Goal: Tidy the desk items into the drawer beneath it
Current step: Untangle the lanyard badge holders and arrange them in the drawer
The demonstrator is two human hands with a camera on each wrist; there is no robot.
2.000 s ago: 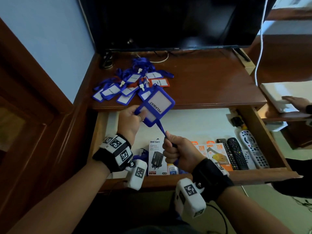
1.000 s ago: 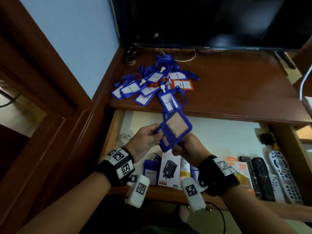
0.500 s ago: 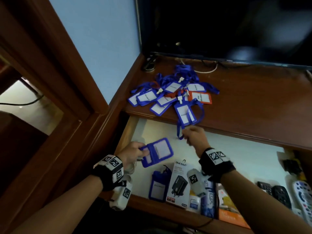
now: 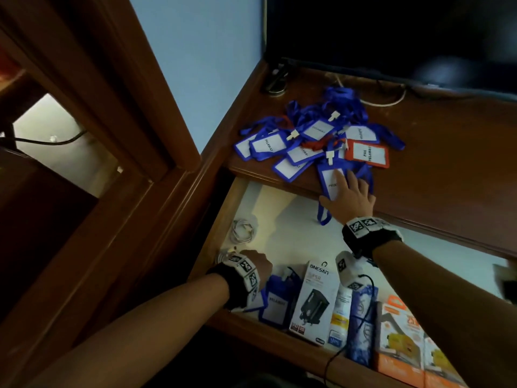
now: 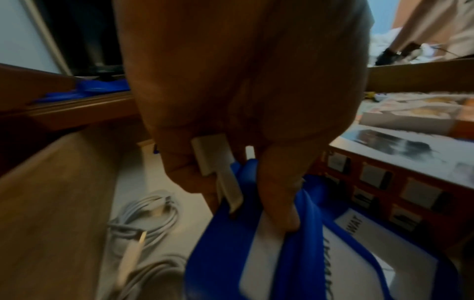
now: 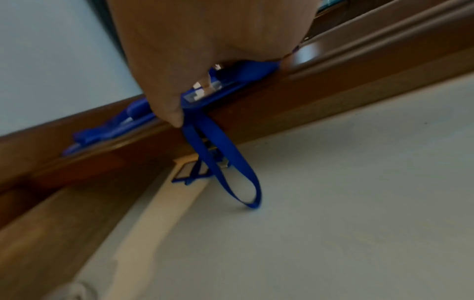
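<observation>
Head view: right hand (image 4: 351, 196) lies flat, fingers straight, pressing a blue badge holder (image 4: 329, 182) at the bench (image 4: 447, 169) front edge, its lanyard loop (image 6: 231, 172) dangling over the open drawer (image 4: 279, 228). Left wrist view: left hand (image 5: 243, 101), fingers clenched round a second blue badge holder (image 5: 256, 253) and its white clip, low in the drawer's left corner beside a coiled white cable (image 5: 148, 215). More badge holders (image 4: 310, 135) piled on the bench.
</observation>
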